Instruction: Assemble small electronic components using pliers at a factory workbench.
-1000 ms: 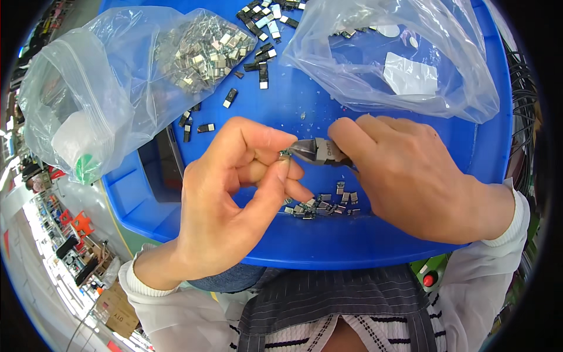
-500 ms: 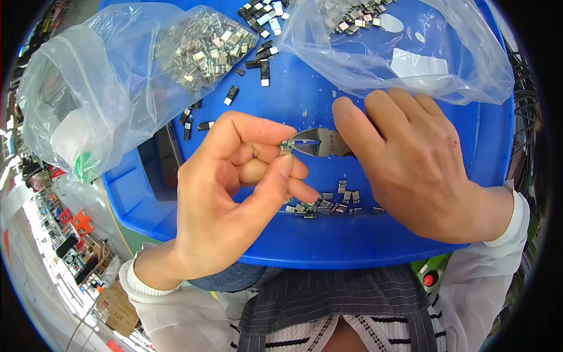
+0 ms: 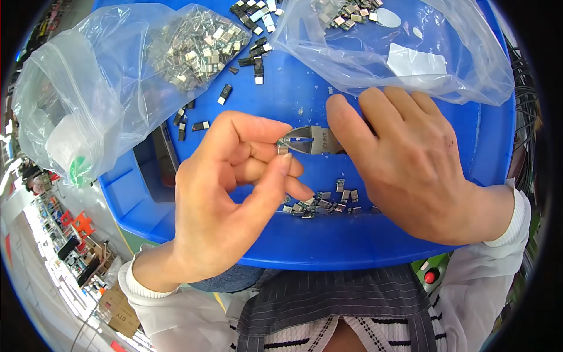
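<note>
At the middle of the clock face, a small silver-and-green connector [image 3: 282, 149] stands pinched between the thumb and forefinger of the left hand [image 3: 220, 196], its other fingers curled loosely behind. Just toward 3 o'clock, the right hand [image 3: 413, 167] is wrapped around a pair of cutting pliers [image 3: 322, 141], whose tips point toward 9 o'clock and meet the connector's green end; a sliver of blue shows between the blades, and whether they bite is too small to make out.

Toward 4 o'clock, near the left fingertips, lies a scattered pile of similar connectors [image 3: 316, 206] on the blue tray [image 3: 328, 258]. Between 11 and 12 o'clock are loose black-cased connectors [image 3: 258, 69] with pale ends. A clear zip bag [image 3: 64, 88] at 10 o'clock holds a heap of small metallic parts [image 3: 199, 50] toward 11, and a dark flat device [image 3: 157, 167] lies at 9 o'clock, partly beneath it. A second clear bag [image 3: 363, 61], containing metallic pieces and a white paper [image 3: 417, 60], spreads from 12 to 2 o'clock. At 6 o'clock is a dark pinstriped apron [image 3: 334, 293].
</note>
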A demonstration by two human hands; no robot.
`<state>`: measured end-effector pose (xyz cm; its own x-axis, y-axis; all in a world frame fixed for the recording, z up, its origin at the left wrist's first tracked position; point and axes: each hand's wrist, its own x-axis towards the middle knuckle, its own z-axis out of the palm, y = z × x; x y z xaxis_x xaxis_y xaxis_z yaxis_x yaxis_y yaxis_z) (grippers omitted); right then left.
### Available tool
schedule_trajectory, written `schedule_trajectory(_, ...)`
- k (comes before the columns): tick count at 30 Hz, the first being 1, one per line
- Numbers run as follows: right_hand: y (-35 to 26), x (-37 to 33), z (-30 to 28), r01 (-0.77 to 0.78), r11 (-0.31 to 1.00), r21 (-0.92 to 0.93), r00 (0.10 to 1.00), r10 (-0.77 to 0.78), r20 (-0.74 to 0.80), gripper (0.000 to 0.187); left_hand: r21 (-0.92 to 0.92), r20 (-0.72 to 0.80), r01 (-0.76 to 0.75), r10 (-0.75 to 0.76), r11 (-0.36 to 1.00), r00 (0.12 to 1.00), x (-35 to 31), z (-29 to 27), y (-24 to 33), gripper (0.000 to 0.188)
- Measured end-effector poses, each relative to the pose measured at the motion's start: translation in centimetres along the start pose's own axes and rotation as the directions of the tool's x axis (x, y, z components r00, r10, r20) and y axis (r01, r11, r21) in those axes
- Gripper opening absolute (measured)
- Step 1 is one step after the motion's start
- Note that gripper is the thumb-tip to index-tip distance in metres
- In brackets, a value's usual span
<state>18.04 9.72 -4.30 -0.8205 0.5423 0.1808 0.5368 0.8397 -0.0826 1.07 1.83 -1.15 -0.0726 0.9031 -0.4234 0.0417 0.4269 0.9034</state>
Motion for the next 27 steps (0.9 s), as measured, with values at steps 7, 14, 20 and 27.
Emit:
schedule_trajectory(7,-0.1,0.1,-0.5,0.000,1.000,-0.008,1.000,0.000,0.015,0.023,-0.125,-0.004,-0.003,0.003,0.992,1.000,0.0,-0.1,0.1,0.024)
schedule_trajectory(14,0.1,0.2,-0.6,-0.010,1.000,-0.004,1.000,0.010,-0.007,0.024,-0.247,0.000,0.078,-0.080,0.966,0.997,0.5,-0.5,0.3,0.022)
schedule_trajectory(20,0.3,0.0,-0.6,-0.008,1.000,-0.010,1.000,0.007,-0.021,0.025,-0.243,0.037,0.112,-0.107,0.963,0.994,0.3,-0.5,0.7,0.020)
schedule_trajectory(27,0.5,-0.4,-0.9,-0.009,0.999,-0.039,1.000,0.008,-0.026,0.026,-0.124,-0.029,0.053,-0.057,0.991,0.998,-0.1,0.9,0.9,0.019)
